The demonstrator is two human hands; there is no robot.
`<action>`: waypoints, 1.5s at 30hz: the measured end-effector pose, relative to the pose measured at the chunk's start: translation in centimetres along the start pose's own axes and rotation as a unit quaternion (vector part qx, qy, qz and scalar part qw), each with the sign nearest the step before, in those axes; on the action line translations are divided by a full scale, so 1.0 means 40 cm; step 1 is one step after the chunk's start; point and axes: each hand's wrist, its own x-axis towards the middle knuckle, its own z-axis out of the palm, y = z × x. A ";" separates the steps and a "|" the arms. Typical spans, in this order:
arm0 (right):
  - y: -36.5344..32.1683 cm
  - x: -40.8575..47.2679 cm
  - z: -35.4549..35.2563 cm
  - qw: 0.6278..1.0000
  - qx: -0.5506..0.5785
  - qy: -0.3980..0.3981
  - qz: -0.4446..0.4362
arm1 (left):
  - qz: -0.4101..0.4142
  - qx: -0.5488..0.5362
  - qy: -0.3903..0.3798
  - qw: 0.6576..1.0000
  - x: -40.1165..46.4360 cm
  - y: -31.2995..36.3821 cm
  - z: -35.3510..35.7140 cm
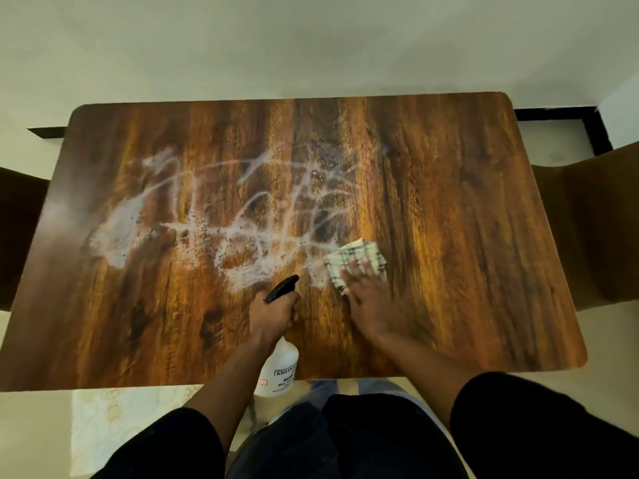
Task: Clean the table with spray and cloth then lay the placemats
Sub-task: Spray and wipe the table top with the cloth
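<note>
Left grip (273,314) closed, right grip (368,292) flat, fingers spread.

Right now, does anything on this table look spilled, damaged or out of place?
Nothing looks damaged. The white streaks and droplets across the left and middle of the table are wet spray, not a spill. The right hand presses the checked cloth at their right edge; the left hand holds the spray bottle.

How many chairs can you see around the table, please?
2: one chair at the left end of the table, one chair at the right end. Both are cut off by the frame; others could be hidden beneath the tabletop.
</note>
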 end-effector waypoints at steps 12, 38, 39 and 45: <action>0.015 0.040 0.006 0.986 -0.086 -0.041 -0.136 | 0.024 -0.011 -0.031 0.999 0.058 0.030 -0.099; -0.145 0.158 0.083 0.991 0.016 -0.055 -0.118 | 0.014 -0.045 -0.018 0.999 0.095 0.090 -0.137; -0.132 0.178 0.061 0.995 0.023 -0.031 -0.093 | 0.016 -0.047 -0.025 0.998 0.097 0.097 -0.134; 0.015 0.348 -0.056 0.995 0.073 0.040 0.046 | -0.007 -0.038 -0.021 0.999 0.114 0.131 -0.098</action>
